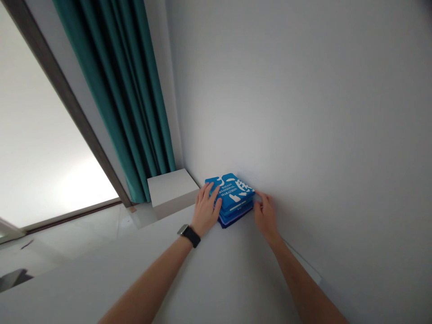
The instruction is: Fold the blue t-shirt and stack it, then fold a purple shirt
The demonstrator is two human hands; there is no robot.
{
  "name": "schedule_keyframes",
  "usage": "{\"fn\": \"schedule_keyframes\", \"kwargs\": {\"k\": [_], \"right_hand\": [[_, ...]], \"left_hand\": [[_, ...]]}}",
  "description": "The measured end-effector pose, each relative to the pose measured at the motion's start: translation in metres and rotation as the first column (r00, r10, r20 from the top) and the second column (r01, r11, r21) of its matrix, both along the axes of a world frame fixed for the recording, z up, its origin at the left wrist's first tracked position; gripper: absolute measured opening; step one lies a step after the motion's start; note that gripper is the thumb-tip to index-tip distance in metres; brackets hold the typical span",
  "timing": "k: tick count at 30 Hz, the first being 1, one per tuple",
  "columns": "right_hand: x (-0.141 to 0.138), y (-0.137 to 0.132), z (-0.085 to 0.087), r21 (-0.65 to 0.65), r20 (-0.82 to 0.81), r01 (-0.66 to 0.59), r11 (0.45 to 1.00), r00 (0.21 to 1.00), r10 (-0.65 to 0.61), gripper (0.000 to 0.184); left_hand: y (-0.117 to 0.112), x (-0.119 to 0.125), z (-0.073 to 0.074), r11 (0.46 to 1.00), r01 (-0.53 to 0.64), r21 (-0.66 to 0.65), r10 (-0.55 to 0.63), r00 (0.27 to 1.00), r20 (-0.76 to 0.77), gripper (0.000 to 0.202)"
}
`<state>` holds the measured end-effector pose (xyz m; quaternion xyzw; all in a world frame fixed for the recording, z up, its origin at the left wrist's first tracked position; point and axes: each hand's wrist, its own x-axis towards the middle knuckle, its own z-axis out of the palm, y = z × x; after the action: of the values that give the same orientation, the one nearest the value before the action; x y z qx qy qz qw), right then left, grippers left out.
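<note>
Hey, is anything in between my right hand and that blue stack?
Nothing visible: your right hand is at the right corner of the blue stack, and your left hand rests on its left side.

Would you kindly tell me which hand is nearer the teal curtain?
Left: the left hand is right of the teal curtain and lower; the right hand is farther right, beyond the blue stack.

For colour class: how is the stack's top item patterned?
Top item: blue with white shapes, lettering; head view.

matt blue stack [232, 195], cloth curtain [124, 99], smooth matt wall [303, 112]
</note>
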<state>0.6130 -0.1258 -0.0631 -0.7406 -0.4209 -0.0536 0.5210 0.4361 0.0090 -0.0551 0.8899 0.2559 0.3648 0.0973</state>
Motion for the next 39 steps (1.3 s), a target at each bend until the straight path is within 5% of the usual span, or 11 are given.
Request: {"fn": "schedule_keyframes", "kwargs": {"k": [3,6,14,22,30,39], "right_hand": [[0.0,0.008,0.014,-0.057,0.24,0.019,0.998,0.971,-0.005,0.043],[0.001,0.035,0.031,-0.251,0.381,-0.035,0.967,0.915,0.132,0.044],[0.006,0.114,0.04,-0.676,0.422,-0.036,0.736,0.8,0.427,0.049],[0.017,0.121,0.036,-0.753,0.334,-0.014,0.657,0.853,0.401,0.055],[0.015,0.121,0.034,-0.754,0.343,-0.007,0.657,0.849,0.402,0.06],[0.01,0.116,0.039,-0.758,0.349,-0.022,0.652,0.831,0.434,0.062]], "left_hand": [[0.03,0.012,0.024,0.995,0.039,0.091,-0.026,0.99,-0.136,0.044],[0.05,0.025,0.035,0.988,0.071,0.135,-0.029,0.955,-0.294,0.044],[0.052,0.036,0.016,0.999,-0.01,0.034,0.022,0.928,-0.371,0.043],[0.049,0.028,0.01,0.999,-0.028,-0.019,0.02,0.951,-0.309,0.052],[0.045,0.025,0.005,0.993,-0.06,-0.1,0.031,0.961,-0.275,0.055],[0.014,0.02,-0.001,0.993,-0.053,-0.109,0.024,0.967,-0.254,0.078]]}}
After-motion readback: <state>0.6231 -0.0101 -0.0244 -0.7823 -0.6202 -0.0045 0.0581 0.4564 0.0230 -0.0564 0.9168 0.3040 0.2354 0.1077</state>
